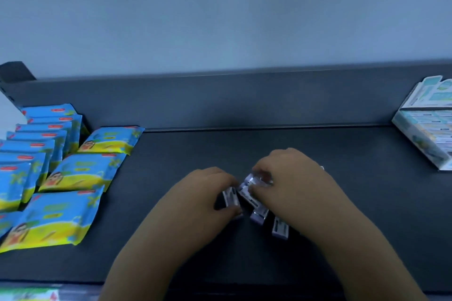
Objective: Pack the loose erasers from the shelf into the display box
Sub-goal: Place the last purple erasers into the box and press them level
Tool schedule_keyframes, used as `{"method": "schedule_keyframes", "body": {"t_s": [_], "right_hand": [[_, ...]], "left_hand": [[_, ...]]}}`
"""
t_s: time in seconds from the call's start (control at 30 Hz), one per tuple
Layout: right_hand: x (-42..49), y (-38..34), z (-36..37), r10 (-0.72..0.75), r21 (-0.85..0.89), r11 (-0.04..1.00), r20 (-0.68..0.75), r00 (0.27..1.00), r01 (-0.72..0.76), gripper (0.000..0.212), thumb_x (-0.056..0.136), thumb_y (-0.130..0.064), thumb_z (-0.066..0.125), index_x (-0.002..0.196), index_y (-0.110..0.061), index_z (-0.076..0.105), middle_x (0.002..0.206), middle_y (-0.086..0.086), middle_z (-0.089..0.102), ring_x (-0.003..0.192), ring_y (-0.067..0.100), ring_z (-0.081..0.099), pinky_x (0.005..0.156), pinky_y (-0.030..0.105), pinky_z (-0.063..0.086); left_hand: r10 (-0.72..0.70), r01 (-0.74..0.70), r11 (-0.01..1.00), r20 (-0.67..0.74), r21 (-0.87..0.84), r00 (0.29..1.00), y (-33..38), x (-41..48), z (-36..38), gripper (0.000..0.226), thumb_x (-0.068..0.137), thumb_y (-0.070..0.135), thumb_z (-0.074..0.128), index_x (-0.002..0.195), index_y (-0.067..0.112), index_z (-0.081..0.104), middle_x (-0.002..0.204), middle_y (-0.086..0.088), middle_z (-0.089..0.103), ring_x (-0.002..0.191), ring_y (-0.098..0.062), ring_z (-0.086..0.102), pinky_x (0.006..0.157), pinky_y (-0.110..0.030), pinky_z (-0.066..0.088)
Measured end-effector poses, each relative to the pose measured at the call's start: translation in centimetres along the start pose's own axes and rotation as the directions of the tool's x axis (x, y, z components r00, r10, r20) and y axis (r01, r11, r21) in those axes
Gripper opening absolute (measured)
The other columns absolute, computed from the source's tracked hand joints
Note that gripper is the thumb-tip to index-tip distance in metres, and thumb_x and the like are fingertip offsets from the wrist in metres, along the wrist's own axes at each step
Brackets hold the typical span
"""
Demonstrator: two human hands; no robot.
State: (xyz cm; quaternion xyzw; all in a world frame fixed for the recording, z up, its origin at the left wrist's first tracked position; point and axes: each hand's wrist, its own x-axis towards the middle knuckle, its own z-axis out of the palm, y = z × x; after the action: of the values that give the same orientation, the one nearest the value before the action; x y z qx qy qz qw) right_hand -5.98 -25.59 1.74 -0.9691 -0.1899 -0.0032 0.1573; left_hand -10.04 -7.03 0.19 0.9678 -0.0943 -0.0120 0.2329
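Dark shelf point(171, 239) nearest the camera carries the loose erasers point(280, 227), long axes running roughly away from the viewer. Both hands work the cluster: left hand point(208, 193) pinches one eraser, right hand point(288, 178) is closed on another; more may hide under the palms. Far right, nearer the right hand, the display box point(425, 134) stands cut off by the frame, its contents blurred
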Motion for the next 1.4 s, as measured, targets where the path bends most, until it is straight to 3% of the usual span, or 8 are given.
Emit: {"method": "schedule_keyframes", "body": {"t_s": [0.17,0.37,0.6,0.73,0.87,0.93,1.07,1.4], "right_hand": [[0.4,-0.9,0.5,0.113,-0.045,0.992,-0.030,0.993,-0.114,0.022,0.087,-0.046,0.058,0.089,-0.027,0.069,0.086,-0.010,0.055,0.092,0.010,0.048,0.075,0.034,0.050],[0.2,-1.1,0.8,0.232,-0.058,0.969,-0.115,0.966,-0.239,0.034,0.082,-0.052,0.060,0.072,-0.021,0.067,0.077,-0.007,0.054,0.081,0.011,0.050,0.068,0.032,0.047],[0.6,-2.1,1.1,0.278,-0.162,0.941,-0.136,0.951,-0.298,0.045,0.083,-0.057,0.059,0.067,-0.015,0.060,0.072,-0.002,0.052,0.076,0.019,0.050,0.057,0.028,0.032],[0.5,-2.6,1.4,0.294,-0.140,0.937,-0.174,0.940,-0.319,0.039,0.089,-0.051,0.050,0.072,-0.019,0.064,0.079,-0.003,0.057,0.079,0.021,0.056,0.069,0.036,0.054],[0.3,-2.2,1.4,0.299,-0.130,0.937,-0.185,0.936,-0.325,0.031,0.090,-0.043,0.050,0.076,-0.020,0.064,0.079,-0.005,0.057,0.077,0.018,0.054,0.060,0.028,0.045],[0.1,-1.8,1.4,0.329,-0.117,0.930,-0.161,0.931,-0.349,0.022,0.085,-0.041,0.056,0.078,-0.022,0.064,0.079,-0.006,0.056,0.078,0.016,0.053,0.054,0.026,0.035],[-0.2,-1.0,1.1,0.367,-0.091,0.921,-0.126,0.922,-0.380,0.018,0.082,-0.040,0.060,0.084,-0.025,0.067,0.082,-0.008,0.059,0.080,0.016,0.055,0.054,0.027,0.039],[-2.3,2.0,-0.3,0.279,0.235,0.947,-0.272,0.921,-0.218,0.016,0.078,-0.024,0.071,0.088,-0.036,0.072,0.084,-0.012,0.062,0.080,0.007,0.058,0.068,0.037,0.054]], "left_hand": [[0.081,-0.081,0.997,0.042,0.006,0.996,-1.5,0.5,-0.2,0.041,0.073,0.060,0.054,0.109,0.044,0.065,0.102,0.022,0.059,0.099,0.000,0.056,0.084,-0.033,0.052],[0.086,-0.082,0.994,0.050,-0.065,0.995,-2.2,1.1,-0.9,0.027,0.078,0.045,0.073,0.104,0.040,0.070,0.101,0.021,0.060,0.097,0.001,0.057,0.087,-0.031,0.051],[-0.081,0.081,0.996,0.012,0.044,0.997,-1.0,0.8,-0.4,0.044,0.076,0.063,0.067,0.103,0.030,0.056,0.097,0.009,0.048,0.084,-0.007,0.053,0.073,-0.029,0.049],[-0.155,0.151,0.979,0.014,0.139,0.988,-0.2,1.1,-0.4,0.036,0.079,0.058,0.062,0.084,0.026,0.047,0.084,0.007,0.047,0.075,-0.009,0.048,0.058,-0.028,0.034],[-0.164,0.167,0.966,-0.032,0.199,0.986,0.2,1.2,-0.3,0.013,0.087,0.037,0.055,0.085,0.026,0.047,0.086,0.007,0.047,0.076,-0.011,0.048,0.059,-0.028,0.034],[-0.182,0.192,0.960,-0.067,0.202,0.981,0.3,1.2,-0.1,0.010,0.088,0.038,0.054,0.090,0.028,0.052,0.088,0.008,0.047,0.079,-0.012,0.049,0.061,-0.028,0.037],[-0.212,0.229,0.954,-0.108,0.193,0.971,0.0,1.3,0.2,0.016,0.089,0.045,0.058,0.094,0.030,0.059,0.095,0.008,0.053,0.091,-0.015,0.054,0.076,-0.035,0.051],[0.067,-0.049,0.996,-0.294,0.070,0.953,2.2,1.5,0.0,0.009,0.081,0.025,0.069,0.086,0.031,0.065,0.089,0.011,0.056,0.082,-0.010,0.054,0.069,-0.038,0.049]]}}
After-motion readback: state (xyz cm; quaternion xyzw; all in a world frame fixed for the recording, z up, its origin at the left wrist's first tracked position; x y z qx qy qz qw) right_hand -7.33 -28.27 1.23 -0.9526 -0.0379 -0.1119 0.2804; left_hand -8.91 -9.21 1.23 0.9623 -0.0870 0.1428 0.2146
